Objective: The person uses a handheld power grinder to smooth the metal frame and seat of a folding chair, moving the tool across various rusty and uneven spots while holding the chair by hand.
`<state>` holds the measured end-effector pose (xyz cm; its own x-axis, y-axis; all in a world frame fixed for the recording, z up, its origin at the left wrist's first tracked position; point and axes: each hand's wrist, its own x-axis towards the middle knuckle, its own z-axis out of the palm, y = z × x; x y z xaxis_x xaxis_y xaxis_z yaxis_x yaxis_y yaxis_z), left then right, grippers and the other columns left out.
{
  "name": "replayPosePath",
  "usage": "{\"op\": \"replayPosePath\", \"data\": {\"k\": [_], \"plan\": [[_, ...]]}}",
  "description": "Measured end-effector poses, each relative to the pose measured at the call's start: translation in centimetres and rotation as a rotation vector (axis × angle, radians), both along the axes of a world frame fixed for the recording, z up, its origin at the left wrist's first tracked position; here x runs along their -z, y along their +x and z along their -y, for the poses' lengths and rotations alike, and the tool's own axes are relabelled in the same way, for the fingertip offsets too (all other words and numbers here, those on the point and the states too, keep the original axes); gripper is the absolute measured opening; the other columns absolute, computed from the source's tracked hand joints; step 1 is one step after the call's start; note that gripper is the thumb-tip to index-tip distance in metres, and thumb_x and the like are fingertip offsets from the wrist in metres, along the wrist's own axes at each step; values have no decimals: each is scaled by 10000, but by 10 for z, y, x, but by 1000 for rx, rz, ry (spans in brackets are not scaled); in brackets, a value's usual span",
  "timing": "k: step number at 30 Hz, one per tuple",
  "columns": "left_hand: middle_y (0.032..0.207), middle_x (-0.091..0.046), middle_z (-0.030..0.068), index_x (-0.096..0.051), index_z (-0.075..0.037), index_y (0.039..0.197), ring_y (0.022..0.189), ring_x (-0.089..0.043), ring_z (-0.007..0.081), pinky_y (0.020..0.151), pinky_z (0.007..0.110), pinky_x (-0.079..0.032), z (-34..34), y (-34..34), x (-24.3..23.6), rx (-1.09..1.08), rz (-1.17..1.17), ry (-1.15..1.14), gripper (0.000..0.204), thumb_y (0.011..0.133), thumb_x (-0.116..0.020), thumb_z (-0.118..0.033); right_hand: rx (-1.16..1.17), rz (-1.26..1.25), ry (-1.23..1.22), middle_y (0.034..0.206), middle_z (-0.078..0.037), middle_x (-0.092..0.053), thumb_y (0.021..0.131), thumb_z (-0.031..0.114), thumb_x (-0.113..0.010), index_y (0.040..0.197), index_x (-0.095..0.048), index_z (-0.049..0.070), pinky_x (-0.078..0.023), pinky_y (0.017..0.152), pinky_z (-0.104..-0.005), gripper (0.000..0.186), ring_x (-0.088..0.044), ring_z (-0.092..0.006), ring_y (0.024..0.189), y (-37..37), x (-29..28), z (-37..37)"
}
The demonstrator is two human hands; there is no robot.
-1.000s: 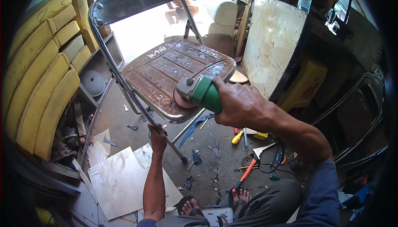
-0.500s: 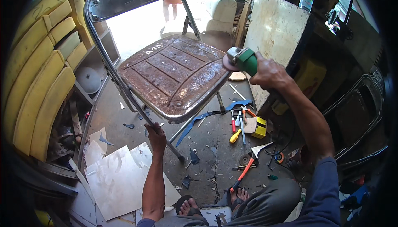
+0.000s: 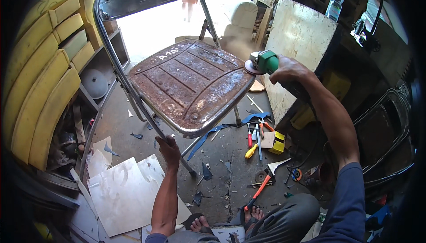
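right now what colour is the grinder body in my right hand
The grinder body is green, best seen in the head view.

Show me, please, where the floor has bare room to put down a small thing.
Barest is the floor between the shelf at left and the chair, with few scraps. The large white sheet below the left hand also has bare surface. Crowded is the lower right: yellow box, yellow-handled screwdriver, orange-handled tool.

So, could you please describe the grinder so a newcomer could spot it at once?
Find the rusty-seated folding chair. At its right edge in the picture, the right hand holds the grinder. Its green colour and round disc set it apart from the orange-handled tool on the floor.
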<state>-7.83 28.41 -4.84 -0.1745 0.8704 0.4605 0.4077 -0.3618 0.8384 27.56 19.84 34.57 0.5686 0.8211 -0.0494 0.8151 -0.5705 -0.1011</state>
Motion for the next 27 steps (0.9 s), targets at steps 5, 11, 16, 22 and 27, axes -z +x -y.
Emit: {"op": "replayPosePath", "data": {"k": [5,11,16,22,27], "plan": [[722,-658,253,-430,15,1177,686,-685,479,505,490,-457,-1,4,0,-29,-15,95,279,1045,-573,-184,-67,-55,-69,984,-160,-735,600,290,-846,1074,-696,1,-570,753,-371,575,-718,-276,857,8,-1,-52],[694,-639,251,-445,5,1144,672,-671,491,495,514,-441,1,4,2,13,63,-16,258,1046,-575,-195,-106,-21,-81,986,-167,-751,597,366,-862,1021,-752,10,-583,739,-360,564,-734,-267,852,-21,-3,-116],[685,-635,248,-459,0,1119,651,-673,474,489,521,-433,0,3,9,-9,47,40,244,1046,-578,-200,-127,43,-70,1006,-155,-763,582,431,-859,1012,-774,0,-590,741,-359,614,-749,-265,859,-41,-9,-150],[658,-619,228,-457,23,1149,595,-656,443,476,510,-411,-1,6,13,-1,70,-39,289,1055,-567,-227,-95,70,-115,976,-154,-758,587,411,-854,1005,-765,0,-588,735,-359,593,-742,-265,830,-14,-12,-123],[626,-593,209,-450,71,1192,541,-631,402,462,486,-379,-5,4,12,0,65,-46,386,1075,-544,-285,-53,21,-147,996,-168,-753,602,383,-852,997,-760,-13,-578,730,-364,566,-740,-265,860,-8,-18,-64]]}}
